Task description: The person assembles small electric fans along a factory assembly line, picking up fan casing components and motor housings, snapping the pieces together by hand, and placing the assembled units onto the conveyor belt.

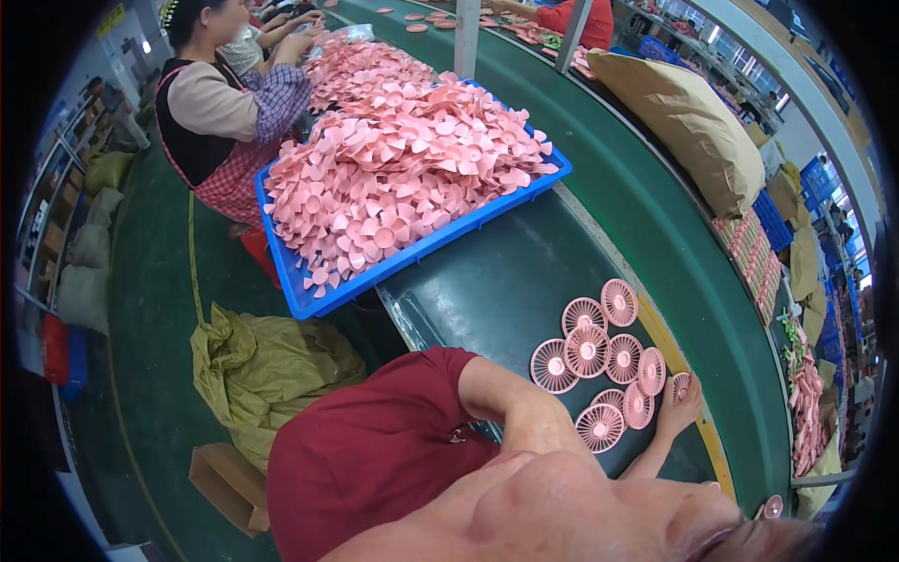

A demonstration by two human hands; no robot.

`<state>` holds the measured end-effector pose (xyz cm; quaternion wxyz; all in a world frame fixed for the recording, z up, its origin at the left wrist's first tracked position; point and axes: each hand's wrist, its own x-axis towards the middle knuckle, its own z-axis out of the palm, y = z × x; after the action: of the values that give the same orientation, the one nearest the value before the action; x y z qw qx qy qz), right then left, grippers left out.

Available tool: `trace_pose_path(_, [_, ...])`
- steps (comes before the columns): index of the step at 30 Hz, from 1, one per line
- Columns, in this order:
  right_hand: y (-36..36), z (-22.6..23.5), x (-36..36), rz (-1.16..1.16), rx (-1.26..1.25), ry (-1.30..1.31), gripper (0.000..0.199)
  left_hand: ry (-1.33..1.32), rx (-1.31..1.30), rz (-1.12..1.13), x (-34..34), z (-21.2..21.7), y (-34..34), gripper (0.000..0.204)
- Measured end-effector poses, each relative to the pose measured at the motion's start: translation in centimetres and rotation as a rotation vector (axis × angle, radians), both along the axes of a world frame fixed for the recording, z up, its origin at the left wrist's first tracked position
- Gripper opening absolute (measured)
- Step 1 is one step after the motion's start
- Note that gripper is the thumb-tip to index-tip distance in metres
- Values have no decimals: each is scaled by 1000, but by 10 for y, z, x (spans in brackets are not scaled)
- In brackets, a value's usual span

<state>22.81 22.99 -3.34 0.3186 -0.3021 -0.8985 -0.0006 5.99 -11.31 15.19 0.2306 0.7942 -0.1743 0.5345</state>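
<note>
My right hand [682, 410] has its fingers closed around the edge of a small pink fan grille [681, 386], over the yellow-edged side of the workbench. To its left, several round pink fan grilles [586, 351] lie in a loose, overlapping group on the dark green bench top [468, 272]. My left arm [524, 403], in a maroon sleeve, bends in beside them. The left hand itself is out of sight. Beyond the grilles, a blue tray [421, 248] holds a high heap of pink fan blades [403, 178].
A green conveyor belt [684, 272] curves past the bench on the right. A big brown sack [688, 131] lies beyond it. At the left, a co-worker [211, 122] in a checked apron stands by the tray. A yellow-green bag [272, 365] and cardboard box [229, 487] are on the floor.
</note>
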Motion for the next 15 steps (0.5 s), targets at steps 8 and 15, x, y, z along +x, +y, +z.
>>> trace_pose_path(8, [2,-1,1,-11,-7,-8,54,-27,-13,30,4,-4,-5,24])
trace_pose_path(15, [3,0,-1,6,5,3,54,-31,-12,29,5,-7,-3,24])
